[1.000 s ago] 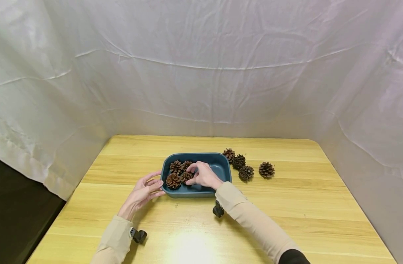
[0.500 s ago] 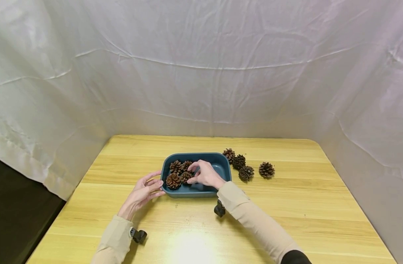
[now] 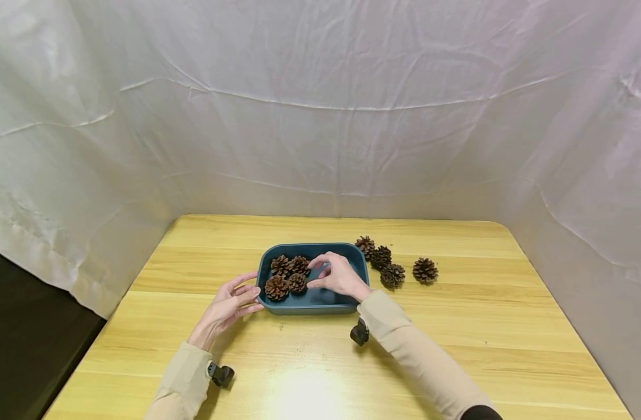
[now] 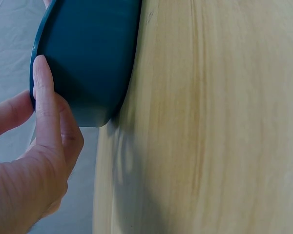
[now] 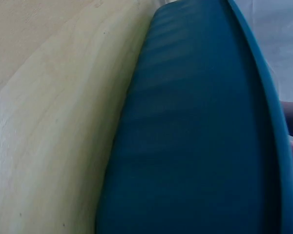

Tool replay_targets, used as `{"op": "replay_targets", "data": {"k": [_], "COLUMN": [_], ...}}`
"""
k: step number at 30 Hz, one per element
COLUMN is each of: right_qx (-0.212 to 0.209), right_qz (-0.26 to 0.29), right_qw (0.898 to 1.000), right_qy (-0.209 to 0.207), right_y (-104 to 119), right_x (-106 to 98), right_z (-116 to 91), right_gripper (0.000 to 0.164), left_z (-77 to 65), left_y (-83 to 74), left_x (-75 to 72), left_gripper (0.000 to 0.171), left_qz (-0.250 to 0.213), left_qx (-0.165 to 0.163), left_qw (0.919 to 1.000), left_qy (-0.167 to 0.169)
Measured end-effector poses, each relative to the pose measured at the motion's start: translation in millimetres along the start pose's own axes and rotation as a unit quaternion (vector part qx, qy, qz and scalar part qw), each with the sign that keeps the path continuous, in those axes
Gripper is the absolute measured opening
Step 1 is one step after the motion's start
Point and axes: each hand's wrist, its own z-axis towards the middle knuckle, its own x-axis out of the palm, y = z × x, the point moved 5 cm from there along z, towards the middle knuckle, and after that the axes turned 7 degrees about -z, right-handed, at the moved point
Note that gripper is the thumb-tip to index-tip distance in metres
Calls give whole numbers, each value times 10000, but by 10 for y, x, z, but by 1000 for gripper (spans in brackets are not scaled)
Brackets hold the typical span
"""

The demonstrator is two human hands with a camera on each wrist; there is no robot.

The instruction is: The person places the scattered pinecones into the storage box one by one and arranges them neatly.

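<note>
At the frame's centre, the left hand, fingers spread, touches the left end of a blue box holding four pinecones, while the right hand, empty, thumb and fingertips parted, is close beside them.

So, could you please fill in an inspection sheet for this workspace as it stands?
Surface: wooden table, brightly lit at its near side.
Job's things: blue tray, four pine cones in its left half; four more cones on the table, right of it.
Clutter: nothing seen.
Hands: left hand touches the tray's left end; right hand is over the tray, thumb and fingers apart, holding no cone.
Cables: nothing seen.
Surroundings: pale fabric behind and on both sides.
</note>
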Motion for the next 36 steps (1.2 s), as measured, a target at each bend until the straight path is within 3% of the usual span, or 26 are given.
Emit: {"op": "replay_targets", "data": {"k": [13,26,36], "right_qx": [-36,-251,-57], "right_qz": [176,724,1012], "right_qw": [9984,9946,9899], "right_qy": [-530,-699,-990], "right_y": [-30,-124,-273], "right_x": [-250,-460,-584], "right_z": [-189,-430,-551], "right_gripper": [36,36,37], "left_z": [-3,-3,-4], "left_y": [3,4,9], "left_x": [2,4,-1], "left_gripper": [65,65,65], "left_qz": [-1,-14,-48], "left_qx": [7,40,16], "left_qw": [10000,10000,10000], "left_qy": [0,51,50]}}
